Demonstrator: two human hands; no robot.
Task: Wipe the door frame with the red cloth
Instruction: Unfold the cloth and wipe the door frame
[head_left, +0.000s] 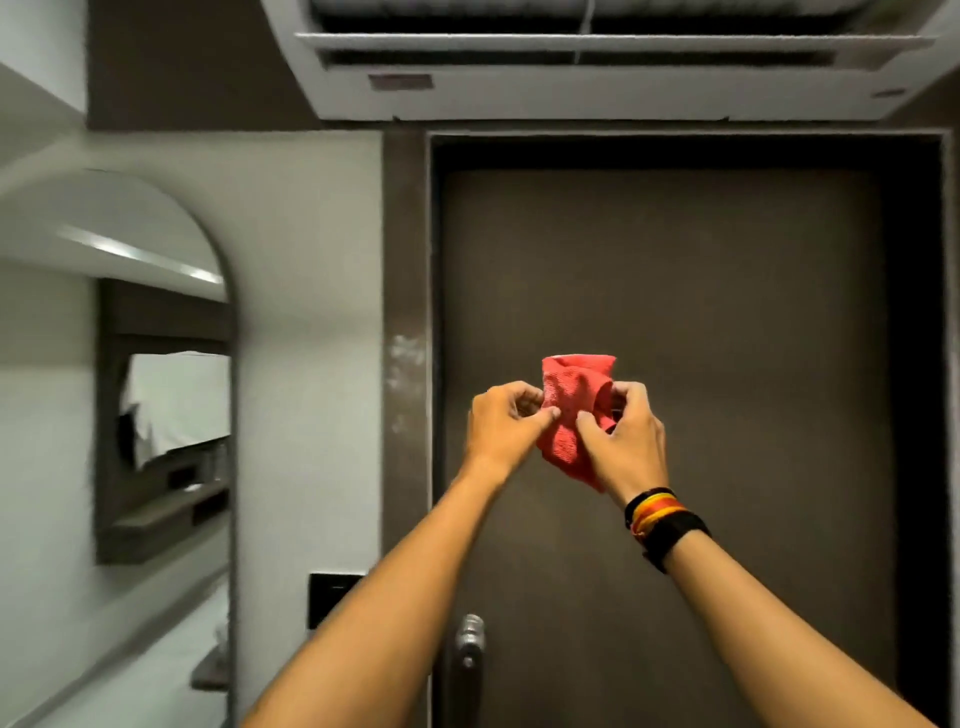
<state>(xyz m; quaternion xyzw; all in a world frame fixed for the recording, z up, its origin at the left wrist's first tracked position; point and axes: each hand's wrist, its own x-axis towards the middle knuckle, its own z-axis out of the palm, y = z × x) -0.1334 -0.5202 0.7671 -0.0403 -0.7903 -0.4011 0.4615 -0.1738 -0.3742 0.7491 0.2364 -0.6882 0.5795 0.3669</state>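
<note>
A red cloth (569, 405) is bunched up between both my hands, held in the air in front of a dark brown door (701, 338). My left hand (506, 428) pinches its left edge and my right hand (626, 441) grips its right side; the right wrist wears coloured bands. The door frame (405, 249) is a brown strip running up the door's left side and across the top, with pale smudges on it at about hand height. The cloth is apart from the frame, a little to its right.
An arched mirror (171, 364) hangs on the white wall at left. A black switch panel (332, 597) sits beside the frame, and a metal door handle (470, 654) is low on the door. An air-conditioning vent (597, 52) hangs overhead.
</note>
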